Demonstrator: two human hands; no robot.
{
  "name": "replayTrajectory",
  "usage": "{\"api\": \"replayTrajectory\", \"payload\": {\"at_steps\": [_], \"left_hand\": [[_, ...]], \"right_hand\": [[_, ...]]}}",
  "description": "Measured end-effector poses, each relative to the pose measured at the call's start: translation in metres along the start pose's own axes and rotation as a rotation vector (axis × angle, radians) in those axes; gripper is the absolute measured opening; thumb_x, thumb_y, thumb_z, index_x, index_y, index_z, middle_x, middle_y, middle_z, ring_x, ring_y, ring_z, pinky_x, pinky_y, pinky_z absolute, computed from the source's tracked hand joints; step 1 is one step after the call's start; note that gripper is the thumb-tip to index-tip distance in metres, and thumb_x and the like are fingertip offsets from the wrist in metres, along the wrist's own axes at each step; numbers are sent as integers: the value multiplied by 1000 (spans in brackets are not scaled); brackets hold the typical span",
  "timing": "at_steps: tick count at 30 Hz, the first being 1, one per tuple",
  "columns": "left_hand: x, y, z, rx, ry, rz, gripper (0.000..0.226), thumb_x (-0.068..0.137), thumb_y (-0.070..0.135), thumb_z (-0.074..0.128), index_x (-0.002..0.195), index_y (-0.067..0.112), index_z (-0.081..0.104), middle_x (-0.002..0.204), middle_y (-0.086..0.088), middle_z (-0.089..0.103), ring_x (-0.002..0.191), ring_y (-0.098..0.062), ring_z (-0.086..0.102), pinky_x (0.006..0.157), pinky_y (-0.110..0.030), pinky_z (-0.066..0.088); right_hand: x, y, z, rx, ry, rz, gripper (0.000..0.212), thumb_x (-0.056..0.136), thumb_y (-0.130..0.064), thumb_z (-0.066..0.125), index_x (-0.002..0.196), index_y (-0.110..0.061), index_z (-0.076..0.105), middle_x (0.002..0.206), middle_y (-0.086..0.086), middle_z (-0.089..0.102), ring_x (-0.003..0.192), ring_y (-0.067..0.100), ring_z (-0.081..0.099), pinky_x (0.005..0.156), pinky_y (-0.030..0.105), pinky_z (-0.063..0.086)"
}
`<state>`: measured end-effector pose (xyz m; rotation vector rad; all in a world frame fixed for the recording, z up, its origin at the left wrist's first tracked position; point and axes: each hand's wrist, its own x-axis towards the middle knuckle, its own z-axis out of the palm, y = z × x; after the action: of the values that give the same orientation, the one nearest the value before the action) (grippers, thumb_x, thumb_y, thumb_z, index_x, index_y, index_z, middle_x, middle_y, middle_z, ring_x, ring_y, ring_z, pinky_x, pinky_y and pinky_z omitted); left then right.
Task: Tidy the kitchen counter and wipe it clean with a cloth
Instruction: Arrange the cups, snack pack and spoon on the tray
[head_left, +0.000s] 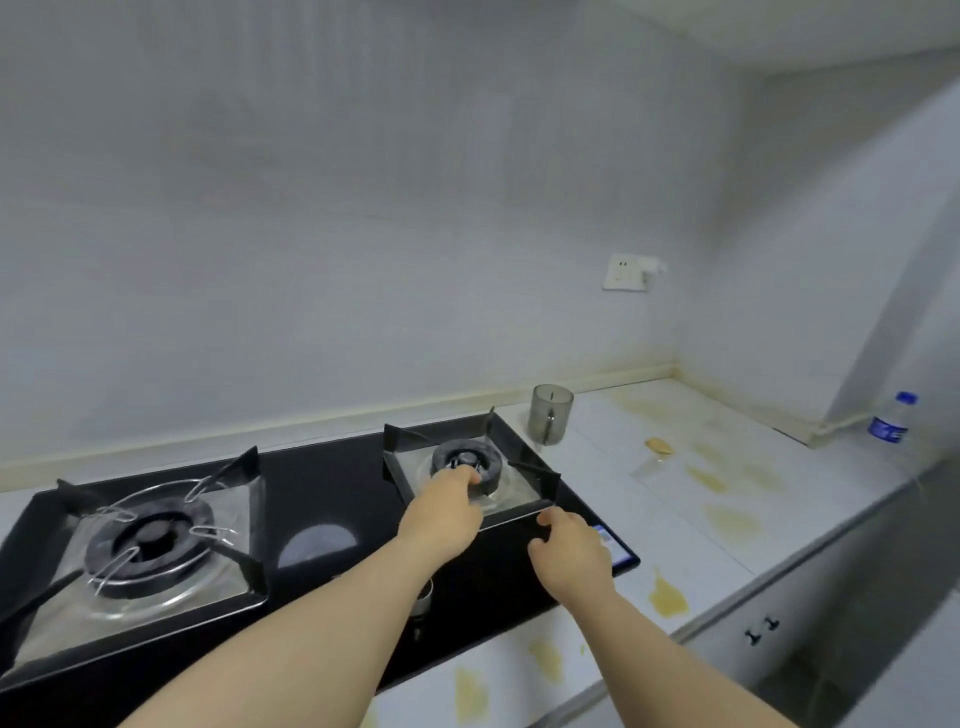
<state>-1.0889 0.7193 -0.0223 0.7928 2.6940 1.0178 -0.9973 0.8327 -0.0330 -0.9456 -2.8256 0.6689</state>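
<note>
- Reaches with the left hand (447, 501) across the black glass two-burner gas hob (332, 499) to the round dark right burner (491, 470).
- Bends the fingers down onto the burner's middle cap. Too blurred to tell whether pinching the cap or only touching it.
- Holds the right hand (569, 551) low over the hob's front right part, fingers loosely curled with nothing seen in them.
- Keeps the thumb tip by the front edge of the black square pan support (535, 467) around that burner. Touching or just short of it: cannot tell.
- Under that burner, a shiny foil liner (519, 493).
- On the hob's left side, a second round dark burner (150, 545) with a bent wire pan rest over it.
- Right of the hob and on into the corner, the white kitchen counter (597, 447), blotched with yellow stains (667, 597), the nearest blotch just beside the right wrist.
- Just behind the hob's back right corner, an upright grey translucent cup with a handle (550, 415).
- Near the counter's far right edge, well apart from the hob, an upright clear plastic water bottle with blue label and cap (889, 423).
- On the wall above the counter, a white socket plate (626, 271).
</note>
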Motion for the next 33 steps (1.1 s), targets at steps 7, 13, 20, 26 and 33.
{"api": "replayTrajectory", "payload": {"at_steps": [7, 13, 20, 26, 33], "left_hand": [[80, 36, 35, -34, -71, 74, 36, 92, 9, 43, 126, 18, 51, 128, -7, 53, 107, -22, 54, 86, -29, 44], [130, 60, 73, -69, -72, 71, 41, 92, 11, 46, 132, 19, 47, 136, -3, 48, 115, -19, 53, 96, -31, 43], [200, 92, 131, -111, -12, -55, 41, 91, 6, 43, 130, 15, 49, 138, -6, 46, 118, -21, 50, 96, -27, 39], [252, 111, 164, -215, 179, -245, 49, 88, 5, 50, 135, 12, 41, 136, -12, 43, 117, -28, 49, 96, -32, 40], [297, 109, 186, -325, 172, -451, 76, 86, 12, 59, 148, 5, 15, 152, -10, 21, 135, -31, 31, 105, -36, 33]], "right_hand": [[64, 38, -24, 48, 53, 118, 40, 92, -18, 42, 133, -17, 46, 136, 4, 47, 123, 24, 45, 101, 35, 38], [122, 83, -32, 39, 42, 155, 41, 93, -19, 40, 134, -17, 42, 141, 4, 43, 124, 24, 44, 99, 33, 38], [209, 158, -40, 64, -53, 120, 42, 94, -18, 39, 136, -18, 41, 143, 3, 41, 128, 23, 41, 100, 32, 35], [270, 211, -49, 41, -117, 125, 40, 94, -18, 39, 134, -16, 43, 139, 4, 44, 124, 25, 45, 98, 33, 37], [307, 223, -46, 49, -156, 47, 38, 94, -17, 39, 132, -17, 45, 136, 2, 47, 124, 21, 44, 96, 30, 36]]}}
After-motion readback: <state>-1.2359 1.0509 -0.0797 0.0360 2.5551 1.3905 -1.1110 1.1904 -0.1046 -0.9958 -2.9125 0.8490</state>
